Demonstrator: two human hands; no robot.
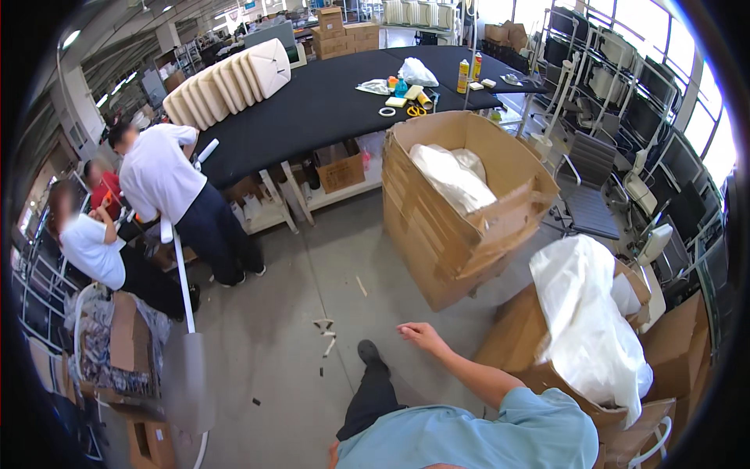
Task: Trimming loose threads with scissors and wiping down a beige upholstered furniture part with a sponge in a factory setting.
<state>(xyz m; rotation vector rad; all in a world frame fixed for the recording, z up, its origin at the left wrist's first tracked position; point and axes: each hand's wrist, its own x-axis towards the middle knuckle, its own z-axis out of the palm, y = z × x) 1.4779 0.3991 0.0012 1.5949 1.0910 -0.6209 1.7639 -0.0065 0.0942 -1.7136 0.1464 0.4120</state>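
My right hand [422, 336] reaches out over the grey floor beside my dark shoe [373, 356], its fingers loosely stretched and nothing visible in them. The tall brown cardboard box [437, 234] stands ahead of it, apart from the hand, with white plastic wrapping [453, 176] inside. To the right of my arm sits another cardboard box [508, 328], a big white plastic sheet [586, 313] draped over it. Of my left hand [333, 453] only a sliver of skin shows at the lower edge by my blue shirt; its fingers are hidden.
A black-topped table [328, 94] curves across the back, bearing a row of cream panels [234, 82], spray cans [463, 76] and tape. Two people in white shirts [160, 168] stand at the left. Scraps [324, 332] litter the floor. Office chairs [590, 184] crowd the right.
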